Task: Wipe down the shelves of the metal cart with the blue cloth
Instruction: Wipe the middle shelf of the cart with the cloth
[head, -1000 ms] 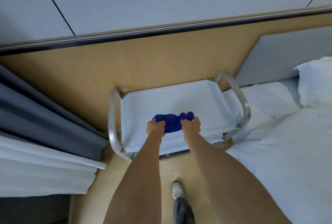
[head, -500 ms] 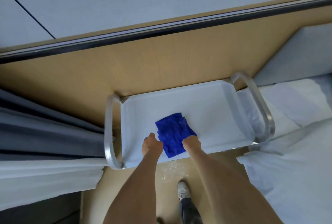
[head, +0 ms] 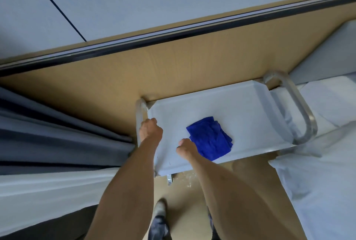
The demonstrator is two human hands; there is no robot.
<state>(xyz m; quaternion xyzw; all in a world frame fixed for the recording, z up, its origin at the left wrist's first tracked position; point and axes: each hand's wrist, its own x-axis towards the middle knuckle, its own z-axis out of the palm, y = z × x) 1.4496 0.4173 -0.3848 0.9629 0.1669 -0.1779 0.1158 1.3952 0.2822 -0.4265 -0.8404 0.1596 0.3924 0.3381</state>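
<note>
The metal cart (head: pixel 250 108) stands below me, its pale top shelf ringed by a low rim, with tubular handles at both ends. A folded blue cloth (head: pixel 210 138) lies flat on the shelf, a little right of centre. My left hand (head: pixel 151 130) is curled over the shelf's left rim beside the left handle (head: pixel 139 122). My right hand (head: pixel 185 148) rests at the cloth's near-left edge with its fingers bent; whether it pinches the cloth is unclear.
A wooden wall panel (head: pixel 192 62) runs right behind the cart. Grey curtains (head: pixel 57 133) hang at the left, touching the cart's left end. A bed with white sheets (head: pixel 323 172) presses against the right handle (head: pixel 300 112). My feet (head: pixel 159 207) stand on the tan floor.
My left hand let go of the cloth and moved left to the shelf's rim. The cloth went from bunched between both hands to lying folded flat on the shelf.
</note>
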